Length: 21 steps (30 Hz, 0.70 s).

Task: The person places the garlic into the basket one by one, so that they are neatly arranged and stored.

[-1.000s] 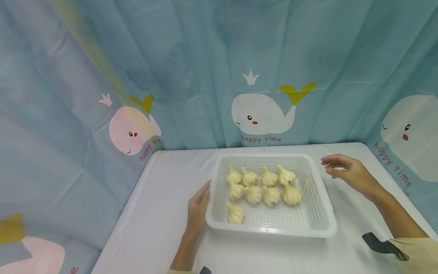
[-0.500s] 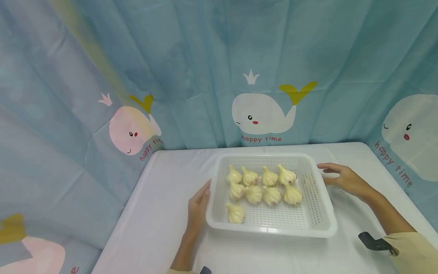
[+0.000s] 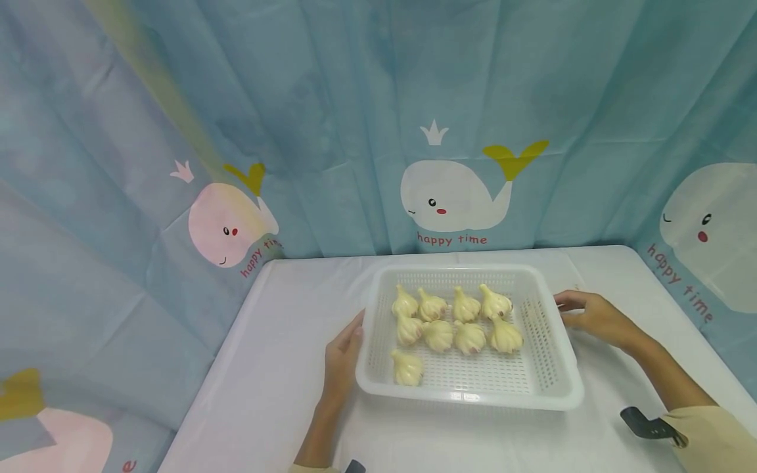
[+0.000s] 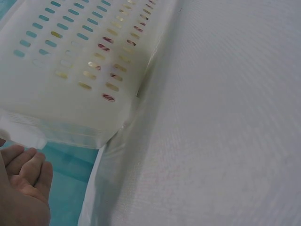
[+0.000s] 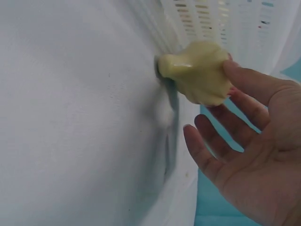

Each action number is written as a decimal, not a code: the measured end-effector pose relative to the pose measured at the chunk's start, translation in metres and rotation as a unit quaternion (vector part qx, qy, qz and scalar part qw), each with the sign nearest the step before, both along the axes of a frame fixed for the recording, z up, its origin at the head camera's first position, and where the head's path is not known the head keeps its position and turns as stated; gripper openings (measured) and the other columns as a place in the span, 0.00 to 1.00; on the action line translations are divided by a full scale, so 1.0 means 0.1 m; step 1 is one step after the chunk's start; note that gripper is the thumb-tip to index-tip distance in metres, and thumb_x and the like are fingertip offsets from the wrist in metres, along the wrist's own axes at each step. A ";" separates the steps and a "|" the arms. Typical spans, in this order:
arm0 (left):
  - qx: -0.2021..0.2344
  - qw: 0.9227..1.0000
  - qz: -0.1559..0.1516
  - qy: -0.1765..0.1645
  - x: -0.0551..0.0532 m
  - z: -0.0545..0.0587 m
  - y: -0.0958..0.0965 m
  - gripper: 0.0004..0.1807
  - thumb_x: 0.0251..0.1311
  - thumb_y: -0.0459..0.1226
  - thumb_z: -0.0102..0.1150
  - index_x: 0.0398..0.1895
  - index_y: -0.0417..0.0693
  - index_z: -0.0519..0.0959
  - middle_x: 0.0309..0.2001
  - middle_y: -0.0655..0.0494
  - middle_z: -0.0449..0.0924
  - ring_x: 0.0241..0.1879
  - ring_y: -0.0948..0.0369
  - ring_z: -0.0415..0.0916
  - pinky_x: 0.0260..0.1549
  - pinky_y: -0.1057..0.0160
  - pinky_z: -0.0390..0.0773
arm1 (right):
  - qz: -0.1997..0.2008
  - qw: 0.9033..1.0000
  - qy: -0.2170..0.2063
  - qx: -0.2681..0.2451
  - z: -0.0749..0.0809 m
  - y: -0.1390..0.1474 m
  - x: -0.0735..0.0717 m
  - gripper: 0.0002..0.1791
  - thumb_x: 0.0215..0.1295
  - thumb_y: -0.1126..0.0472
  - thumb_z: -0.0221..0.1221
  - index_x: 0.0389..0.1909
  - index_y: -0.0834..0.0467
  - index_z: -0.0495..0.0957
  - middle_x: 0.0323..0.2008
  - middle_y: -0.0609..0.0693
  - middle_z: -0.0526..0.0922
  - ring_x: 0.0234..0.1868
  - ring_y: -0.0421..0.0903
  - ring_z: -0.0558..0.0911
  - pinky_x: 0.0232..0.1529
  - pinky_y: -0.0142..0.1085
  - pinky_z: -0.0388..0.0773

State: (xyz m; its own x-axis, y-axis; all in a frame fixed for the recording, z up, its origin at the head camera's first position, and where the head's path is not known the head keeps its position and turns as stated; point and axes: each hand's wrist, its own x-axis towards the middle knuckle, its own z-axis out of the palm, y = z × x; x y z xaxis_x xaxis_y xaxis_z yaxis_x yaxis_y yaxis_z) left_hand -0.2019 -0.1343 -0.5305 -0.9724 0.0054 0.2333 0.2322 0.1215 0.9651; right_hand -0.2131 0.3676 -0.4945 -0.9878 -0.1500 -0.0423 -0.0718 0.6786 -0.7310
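A white slotted plastic basket [image 3: 467, 397] stands on the table with several pale garlic bulbs [image 3: 439, 336] inside, two rows plus one at the near left. My left hand [image 3: 343, 358] holds the basket's left rim, fingertips right under the edge in the left wrist view. Beside the right wall, my right hand [image 3: 597, 320] pinches another garlic bulb [image 5: 200, 73] between its thumb and the first fingers, the other fingers spread. This bulb lies low against the outside of the basket, hidden from the head view by the wall.
A white cloth [image 3: 266, 341] covers the table. Blue curtains [image 3: 331, 131] with whale prints hang close behind the back edge and along both sides. A dark strap [image 3: 647, 424] sits at the right sleeve.
My right hand has come in from the right to the basket's side and dropped lower beside the wall. The left hand, the basket and the bulbs inside stay where they were.
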 end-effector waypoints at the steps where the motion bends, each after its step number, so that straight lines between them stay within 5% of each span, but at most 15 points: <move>1: 0.001 1.000 0.000 0.000 0.00 0.00 0.00 0.22 0.83 0.44 0.50 0.73 0.48 0.77 0.72 0.56 0.77 0.74 0.57 0.72 0.70 0.69 0.73 | 0.000 1.000 0.002 -0.003 0.00 0.00 0.01 0.24 0.74 0.55 0.65 0.64 0.64 0.80 0.64 0.67 0.81 0.65 0.73 0.77 0.56 0.74 0.79; 5: 0.008 1.000 -0.002 -0.004 0.00 -0.01 0.00 0.22 0.83 0.44 0.50 0.73 0.50 0.77 0.71 0.59 0.78 0.73 0.60 0.73 0.69 0.68 0.73 | 0.002 1.000 0.010 -0.011 -0.03 -0.01 0.03 0.20 0.73 0.58 0.66 0.60 0.64 0.81 0.60 0.65 0.84 0.62 0.71 0.80 0.55 0.69 0.83; 13: 0.011 1.000 -0.004 -0.011 -0.01 -0.04 0.00 0.21 0.83 0.46 0.51 0.72 0.53 0.78 0.70 0.63 0.78 0.72 0.65 0.73 0.69 0.68 0.74 | -0.001 1.000 -0.009 0.001 -0.01 0.01 0.05 0.20 0.73 0.61 0.63 0.60 0.68 0.76 0.52 0.62 0.85 0.53 0.59 0.85 0.43 0.41 0.87; 18: 0.007 1.000 0.000 -0.012 -0.01 -0.03 0.00 0.21 0.83 0.46 0.51 0.72 0.55 0.78 0.70 0.64 0.79 0.71 0.66 0.73 0.69 0.68 0.74 | -0.003 0.999 -0.023 0.028 0.04 0.01 0.09 0.28 0.72 0.58 0.66 0.65 0.70 0.72 0.47 0.60 0.84 0.47 0.55 0.85 0.39 0.42 0.85; 21: 0.009 1.000 0.000 -0.011 -0.01 -0.03 0.00 0.21 0.83 0.45 0.50 0.72 0.53 0.77 0.70 0.63 0.78 0.72 0.66 0.73 0.69 0.68 0.74 | 0.000 0.998 -0.015 0.053 0.04 0.01 0.10 0.33 0.69 0.54 0.68 0.68 0.68 0.72 0.55 0.68 0.81 0.51 0.64 0.84 0.41 0.53 0.88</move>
